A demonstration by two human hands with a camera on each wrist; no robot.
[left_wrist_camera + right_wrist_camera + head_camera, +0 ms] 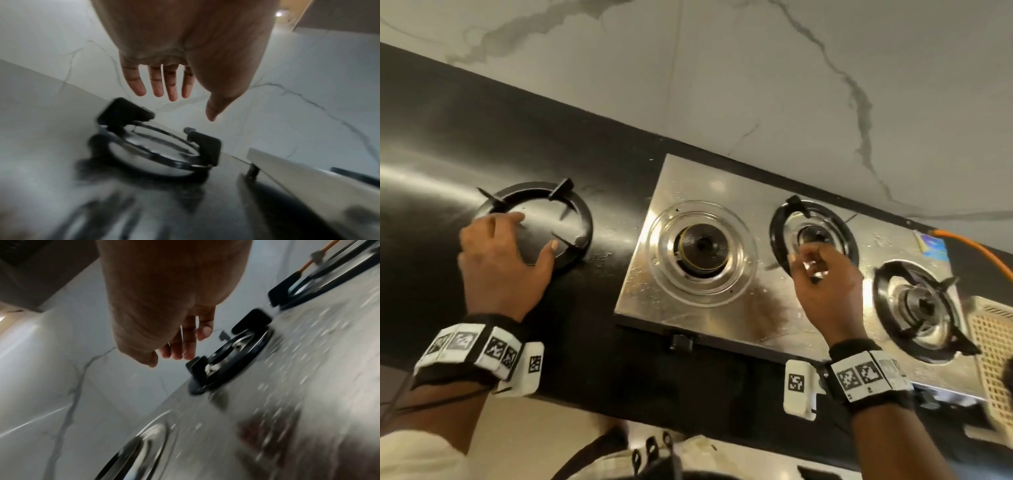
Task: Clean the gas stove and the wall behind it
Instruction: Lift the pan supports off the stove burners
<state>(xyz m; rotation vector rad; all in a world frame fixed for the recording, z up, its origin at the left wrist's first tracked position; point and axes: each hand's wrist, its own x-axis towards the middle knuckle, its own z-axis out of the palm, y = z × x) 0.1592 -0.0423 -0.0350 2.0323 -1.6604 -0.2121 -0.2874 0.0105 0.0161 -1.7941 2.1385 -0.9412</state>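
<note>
The steel gas stove (688,315) stands on a black counter (448,137) below the marble wall (756,85). Its left burner (702,245) is bare. A black pan support ring (582,222) lies on the counter left of the stove. My left hand (536,231) hovers over this ring (205,146) with straight, spread fingers (170,91), apart from it. My right hand (811,260) is over the middle burner's pan support (777,233). Its fingers (187,352) hang loosely by one prong of that support (236,369), with nothing in their grasp. The stove top is speckled with droplets.
The right burner keeps its pan support (883,298). An orange gas hose (976,250) leaves the stove's far right corner. A cream slotted basket (993,342) stands at the right edge. A black knob (681,342) sits on the stove's front.
</note>
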